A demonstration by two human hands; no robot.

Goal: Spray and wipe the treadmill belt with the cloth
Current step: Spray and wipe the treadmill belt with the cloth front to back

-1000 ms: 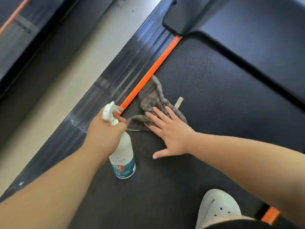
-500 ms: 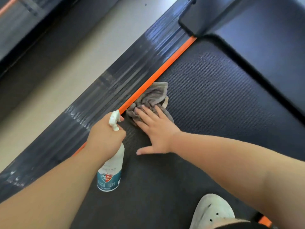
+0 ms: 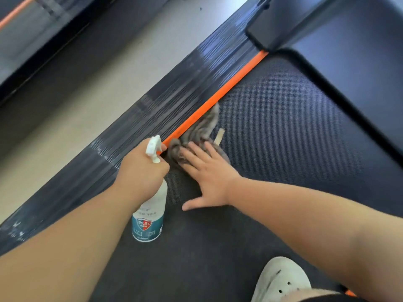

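1. While the R hand [image 3: 209,177] lies flat in the head view, w/ fingers straight & spread, it presses down on the cloth [image 3: 202,129]. The thumb sticks out to the side, low over the treadmill belt [image 3: 283,138].
2. The cloth is gray & all bunched up. It sits at the left edge of the belt, right up against the orange strip [image 3: 218,94]. The far end of the cloth runs along that strip. The near end is under the R fingers.
3. A small pale tag [image 3: 219,136] sticks out of the cloth on its right side, just past the fingertips.
4. The L hand [image 3: 141,171] is wrapped tight round the neck of the spray bottle [image 3: 152,212]. The white spray head [image 3: 152,147] pokes up above the fist & points at the cloth, v. close to it.
5. The bottle is white w/ a blue-green label & hangs almost straight down under the fist, near the left edge of the belt. Can't tell if its bottom touches the belt.
6. The two hands are just beside each other, L hand nearer the edge.
7. Left of the orange strip is a dark ribbed side rail [image 3: 152,110], then the pale floor [image 3: 87,101].
8. A white shoe [image 3: 281,280] w/ little holes stands on the near part of the belt, bottom right.
9. At the far end of the belt is a dark smooth cover [image 3: 349,51].
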